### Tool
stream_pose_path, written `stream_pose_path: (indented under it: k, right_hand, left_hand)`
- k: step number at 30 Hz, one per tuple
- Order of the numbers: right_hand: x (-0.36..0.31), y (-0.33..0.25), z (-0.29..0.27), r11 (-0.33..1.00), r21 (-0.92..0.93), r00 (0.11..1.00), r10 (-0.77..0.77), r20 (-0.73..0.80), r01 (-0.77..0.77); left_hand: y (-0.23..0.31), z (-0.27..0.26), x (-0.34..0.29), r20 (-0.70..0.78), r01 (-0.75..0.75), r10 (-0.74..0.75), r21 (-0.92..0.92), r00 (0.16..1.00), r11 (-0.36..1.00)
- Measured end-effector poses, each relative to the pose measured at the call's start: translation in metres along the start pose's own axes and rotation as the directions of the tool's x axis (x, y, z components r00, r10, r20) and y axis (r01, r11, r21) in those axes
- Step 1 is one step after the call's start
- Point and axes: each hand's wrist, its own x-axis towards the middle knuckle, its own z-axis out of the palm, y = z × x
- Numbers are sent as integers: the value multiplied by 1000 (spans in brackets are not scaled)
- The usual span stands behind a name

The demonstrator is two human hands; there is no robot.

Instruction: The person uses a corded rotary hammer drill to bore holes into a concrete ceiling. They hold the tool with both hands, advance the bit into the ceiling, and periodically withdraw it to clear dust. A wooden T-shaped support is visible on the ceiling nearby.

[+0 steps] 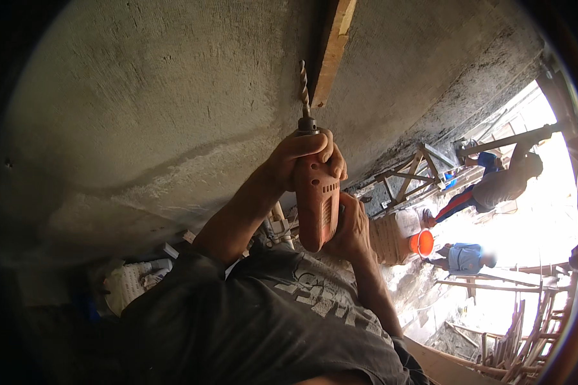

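Observation:
An orange-red power drill (pixel 315 218) is held upright in front of my chest by both hands. My left hand (pixel 305 154) wraps round its front end, just below the dark chuck (pixel 307 124). At the rear, my right hand (pixel 353 224) closes on the handle side, its fingers partly hidden by the body. A long spiral drill bit (pixel 304 90) points up from the chuck toward the rough grey concrete surface (pixel 192 83). Whether its tip touches the concrete cannot be told. Right beside the bit ends a wooden batten (pixel 332 58), running upward.
Two people (pixel 504 186) are in the bright area at right, near wooden framing (pixel 411 176). An orange bucket (pixel 422 243) stands near them. Timber poles (pixel 520 333) pile up at lower right. A pale sack (pixel 125 285) lies at lower left.

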Motion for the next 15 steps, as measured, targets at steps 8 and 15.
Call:
stream_pose_path:
  k: [8,15]
  right_hand:
    - [3,17,9,999,-28,997,-34,65,36]
    - [-10,20,28,992,112,976,-31,-218,57]
  left_hand:
    - [5,13,0,-98,47,-32,159,995,986]
    - [1,9,-2,-192,69,-45,119,980,990]
